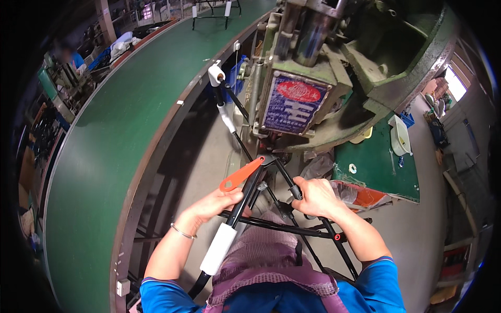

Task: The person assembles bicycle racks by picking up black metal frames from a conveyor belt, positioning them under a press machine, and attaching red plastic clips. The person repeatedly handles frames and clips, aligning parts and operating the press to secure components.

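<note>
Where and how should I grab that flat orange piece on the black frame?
I'd pinch the orange piece across its flat faces at the wide, holed end, coming from the left. That end juts out just above the left hand, while the narrow end sits at the joint of the black frame.

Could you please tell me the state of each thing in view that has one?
Black frame: held, upper joint under the press.
Left grip: at the frame, fingers partly hidden; closure unclear.
Right grip: closed around the frame.
Orange lever: one end at the joint, the other out leftward.
Press: above the joint; contact unclear.
White sleeve: fitted on the frame.
White bin: open-topped, on a green bench.
</note>
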`<state>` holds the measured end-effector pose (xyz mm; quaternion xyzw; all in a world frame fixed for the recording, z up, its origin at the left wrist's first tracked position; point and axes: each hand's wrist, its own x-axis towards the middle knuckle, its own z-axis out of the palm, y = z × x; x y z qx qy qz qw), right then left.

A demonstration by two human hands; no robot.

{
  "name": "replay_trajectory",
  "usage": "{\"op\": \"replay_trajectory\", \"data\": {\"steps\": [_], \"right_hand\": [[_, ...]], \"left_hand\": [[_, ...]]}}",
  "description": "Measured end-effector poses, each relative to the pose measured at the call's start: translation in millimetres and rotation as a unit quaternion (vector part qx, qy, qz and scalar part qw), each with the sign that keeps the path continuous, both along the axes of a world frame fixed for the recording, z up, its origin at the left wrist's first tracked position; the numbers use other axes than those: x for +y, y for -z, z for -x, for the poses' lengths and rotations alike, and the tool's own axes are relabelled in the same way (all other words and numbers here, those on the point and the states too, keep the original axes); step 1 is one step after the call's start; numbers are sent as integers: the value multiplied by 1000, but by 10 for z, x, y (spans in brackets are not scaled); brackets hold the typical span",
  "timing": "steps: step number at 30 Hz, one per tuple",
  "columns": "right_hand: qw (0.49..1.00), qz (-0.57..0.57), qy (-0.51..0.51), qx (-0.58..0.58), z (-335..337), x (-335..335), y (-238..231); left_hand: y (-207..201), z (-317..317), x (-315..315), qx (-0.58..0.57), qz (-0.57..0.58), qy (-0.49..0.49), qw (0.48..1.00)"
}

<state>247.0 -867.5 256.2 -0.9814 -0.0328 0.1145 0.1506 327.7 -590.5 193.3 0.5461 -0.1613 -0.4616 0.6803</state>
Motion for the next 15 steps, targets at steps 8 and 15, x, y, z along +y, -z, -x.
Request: {"op": "replay_trajectory", "data": {"steps": [8,15], "right_hand": [[996,2,-89,4,262,257,-58],[968,-52,-189,-155,560,421,-545]], "left_hand": [[231,808,104,-210,-162,-164,950],[-818,1442,323,-413,-222,-235,851]]}}
